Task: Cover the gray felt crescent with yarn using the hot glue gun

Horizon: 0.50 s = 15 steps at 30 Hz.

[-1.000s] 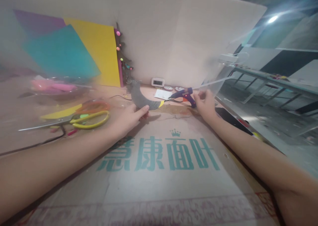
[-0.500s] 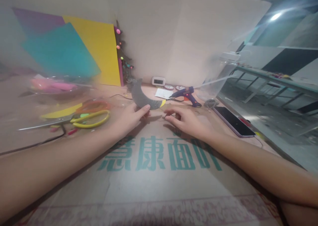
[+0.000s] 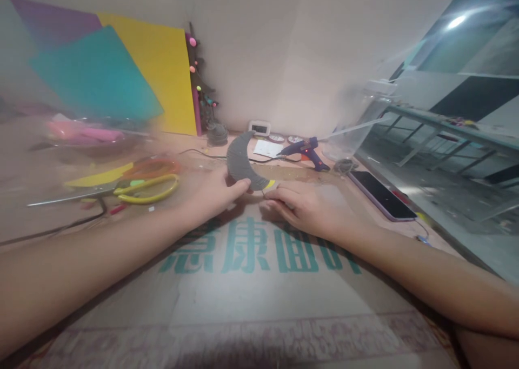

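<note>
A crescent moon shape (image 3: 240, 160) wound in grey yarn stands tilted above the table, with a small bare yellow tip at its lower right end. My left hand (image 3: 227, 193) grips its lower curve, thumb in front and the other fingers mostly hidden behind. Just right of the yellow tip, my right hand (image 3: 294, 204) has its thumb and index finger closed in a pinch. A short dark strand, seemingly the grey yarn, shows at those fingertips.
A purple glue gun (image 3: 306, 151) with a red light stands behind my hands, near a small white clock (image 3: 259, 127). Yellow-handled scissors (image 3: 148, 189) lie left, a phone (image 3: 381, 195) right. Coloured sheets (image 3: 97, 77) lean at the back left. A printed sack (image 3: 243, 298) covers the front.
The crescent has shifted right and turned more upright in my left hand. My right hand has moved closer to its yellow tip, its fingertips now pinched together at the strand.
</note>
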Each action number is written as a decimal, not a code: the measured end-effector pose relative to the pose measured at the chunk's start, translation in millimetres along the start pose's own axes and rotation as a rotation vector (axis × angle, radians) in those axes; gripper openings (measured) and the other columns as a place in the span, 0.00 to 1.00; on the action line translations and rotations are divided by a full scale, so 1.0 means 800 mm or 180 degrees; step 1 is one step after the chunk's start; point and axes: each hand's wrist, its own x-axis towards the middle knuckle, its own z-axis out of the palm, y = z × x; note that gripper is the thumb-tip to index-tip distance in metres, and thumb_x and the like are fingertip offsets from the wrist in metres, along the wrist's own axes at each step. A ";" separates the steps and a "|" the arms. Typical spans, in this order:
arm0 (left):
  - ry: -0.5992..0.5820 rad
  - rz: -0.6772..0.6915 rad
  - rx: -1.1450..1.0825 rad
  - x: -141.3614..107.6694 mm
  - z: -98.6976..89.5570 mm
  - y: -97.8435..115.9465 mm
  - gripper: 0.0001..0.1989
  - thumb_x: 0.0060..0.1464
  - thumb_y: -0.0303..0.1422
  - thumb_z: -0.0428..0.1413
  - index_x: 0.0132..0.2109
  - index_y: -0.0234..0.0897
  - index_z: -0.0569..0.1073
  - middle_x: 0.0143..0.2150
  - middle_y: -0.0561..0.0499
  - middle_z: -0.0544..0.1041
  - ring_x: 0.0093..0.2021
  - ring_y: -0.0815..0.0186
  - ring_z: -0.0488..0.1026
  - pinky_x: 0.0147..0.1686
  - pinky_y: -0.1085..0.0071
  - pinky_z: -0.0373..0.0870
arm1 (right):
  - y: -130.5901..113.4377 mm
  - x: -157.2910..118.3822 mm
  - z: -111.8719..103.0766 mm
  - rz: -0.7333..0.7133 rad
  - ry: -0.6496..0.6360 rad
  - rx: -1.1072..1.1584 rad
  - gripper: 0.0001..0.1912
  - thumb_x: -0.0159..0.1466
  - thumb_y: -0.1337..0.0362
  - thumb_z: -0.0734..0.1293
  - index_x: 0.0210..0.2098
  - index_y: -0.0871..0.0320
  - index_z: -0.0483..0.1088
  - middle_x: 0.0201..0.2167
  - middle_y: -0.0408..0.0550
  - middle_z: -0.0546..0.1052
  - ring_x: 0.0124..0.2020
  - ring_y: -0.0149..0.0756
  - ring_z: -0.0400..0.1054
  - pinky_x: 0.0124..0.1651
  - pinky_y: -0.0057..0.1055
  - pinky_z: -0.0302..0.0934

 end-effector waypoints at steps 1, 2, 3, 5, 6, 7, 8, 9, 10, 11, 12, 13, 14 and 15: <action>-0.0016 0.0004 0.0037 -0.001 0.000 0.002 0.11 0.51 0.37 0.55 0.40 0.37 0.75 0.33 0.50 0.79 0.33 0.61 0.75 0.31 0.70 0.68 | 0.000 0.000 -0.001 0.0039 0.0072 0.0019 0.11 0.69 0.63 0.59 0.41 0.56 0.73 0.34 0.49 0.79 0.36 0.37 0.72 0.39 0.33 0.64; -0.0042 0.0000 0.0058 -0.002 0.000 0.003 0.11 0.51 0.36 0.55 0.41 0.37 0.75 0.32 0.51 0.79 0.31 0.62 0.74 0.29 0.70 0.68 | 0.000 0.000 -0.003 0.0123 0.0121 0.0018 0.11 0.69 0.63 0.59 0.41 0.55 0.73 0.33 0.48 0.79 0.35 0.36 0.72 0.39 0.33 0.64; -0.0066 -0.0006 0.0065 -0.002 0.000 0.004 0.11 0.50 0.35 0.55 0.41 0.37 0.76 0.30 0.51 0.78 0.29 0.62 0.74 0.28 0.70 0.67 | 0.000 0.001 -0.004 0.0219 0.0155 0.0014 0.10 0.69 0.63 0.60 0.40 0.55 0.73 0.32 0.47 0.79 0.34 0.36 0.72 0.38 0.33 0.64; -0.0088 -0.0028 0.0054 -0.003 0.001 0.005 0.12 0.49 0.34 0.55 0.41 0.37 0.76 0.29 0.52 0.78 0.28 0.63 0.73 0.27 0.71 0.66 | -0.001 0.002 -0.006 0.0430 0.0185 0.0037 0.10 0.69 0.62 0.60 0.38 0.54 0.73 0.30 0.46 0.78 0.32 0.35 0.70 0.36 0.32 0.63; -0.0090 -0.0062 0.0047 -0.003 0.001 0.005 0.12 0.49 0.34 0.55 0.41 0.37 0.76 0.29 0.52 0.77 0.27 0.63 0.72 0.26 0.71 0.65 | 0.000 0.003 -0.006 0.0550 0.0201 0.0078 0.09 0.68 0.62 0.61 0.37 0.54 0.73 0.29 0.46 0.77 0.31 0.35 0.69 0.35 0.32 0.62; -0.0091 -0.0107 0.0041 -0.003 0.000 0.005 0.12 0.49 0.34 0.55 0.40 0.36 0.76 0.28 0.51 0.77 0.27 0.63 0.72 0.25 0.71 0.65 | 0.000 0.003 -0.005 0.0668 0.0249 0.0143 0.09 0.68 0.61 0.62 0.37 0.54 0.73 0.29 0.45 0.77 0.29 0.34 0.68 0.34 0.31 0.62; -0.0099 -0.0144 0.0022 -0.002 0.000 0.004 0.11 0.48 0.34 0.55 0.39 0.36 0.76 0.28 0.51 0.77 0.26 0.63 0.71 0.24 0.72 0.64 | 0.002 0.003 -0.003 0.0783 0.0323 0.0229 0.08 0.68 0.60 0.62 0.36 0.54 0.72 0.28 0.45 0.76 0.28 0.34 0.67 0.33 0.31 0.61; -0.0112 -0.0167 -0.0011 -0.002 0.000 0.003 0.11 0.48 0.34 0.54 0.39 0.36 0.76 0.29 0.51 0.77 0.26 0.64 0.71 0.24 0.72 0.63 | 0.004 0.003 -0.001 0.0900 0.0402 0.0317 0.08 0.68 0.60 0.63 0.36 0.55 0.72 0.28 0.44 0.76 0.27 0.33 0.66 0.32 0.30 0.61; -0.0130 -0.0181 -0.0057 -0.001 -0.001 0.003 0.12 0.48 0.34 0.54 0.39 0.36 0.76 0.30 0.51 0.77 0.27 0.64 0.71 0.23 0.72 0.63 | 0.007 0.003 0.002 0.0998 0.0486 0.0394 0.08 0.67 0.60 0.63 0.36 0.55 0.72 0.28 0.44 0.75 0.26 0.32 0.65 0.32 0.30 0.60; -0.0144 -0.0188 -0.0112 -0.001 -0.002 0.002 0.12 0.49 0.35 0.54 0.40 0.36 0.76 0.31 0.51 0.77 0.27 0.63 0.71 0.24 0.72 0.63 | 0.010 0.003 0.004 0.1062 0.0563 0.0455 0.08 0.67 0.60 0.63 0.35 0.56 0.71 0.28 0.44 0.75 0.26 0.32 0.65 0.31 0.30 0.60; -0.0149 -0.0189 -0.0174 0.000 -0.002 0.001 0.13 0.49 0.35 0.53 0.40 0.36 0.76 0.32 0.51 0.78 0.28 0.63 0.71 0.24 0.72 0.64 | 0.014 0.003 0.007 0.1098 0.0626 0.0495 0.08 0.67 0.61 0.63 0.35 0.56 0.71 0.28 0.44 0.75 0.26 0.32 0.64 0.31 0.30 0.60; -0.0146 -0.0193 -0.0232 0.001 -0.003 0.001 0.13 0.49 0.36 0.53 0.40 0.36 0.76 0.33 0.50 0.78 0.29 0.62 0.72 0.25 0.72 0.64 | 0.017 0.003 0.009 0.1114 0.0667 0.0516 0.07 0.67 0.61 0.64 0.34 0.56 0.71 0.28 0.44 0.75 0.27 0.32 0.64 0.32 0.30 0.59; -0.0142 -0.0218 -0.0276 0.001 -0.003 0.001 0.13 0.48 0.36 0.53 0.40 0.36 0.76 0.33 0.50 0.78 0.30 0.62 0.72 0.26 0.71 0.65 | 0.020 0.003 0.010 0.1114 0.0694 0.0521 0.07 0.66 0.62 0.64 0.34 0.56 0.71 0.28 0.44 0.75 0.27 0.32 0.64 0.32 0.30 0.59; -0.0131 -0.0270 -0.0303 0.001 -0.004 0.001 0.12 0.48 0.36 0.53 0.38 0.36 0.76 0.31 0.51 0.77 0.29 0.63 0.72 0.25 0.71 0.64 | 0.023 0.003 0.011 0.1097 0.0724 0.0522 0.06 0.66 0.63 0.64 0.34 0.57 0.71 0.28 0.44 0.75 0.27 0.33 0.64 0.32 0.30 0.59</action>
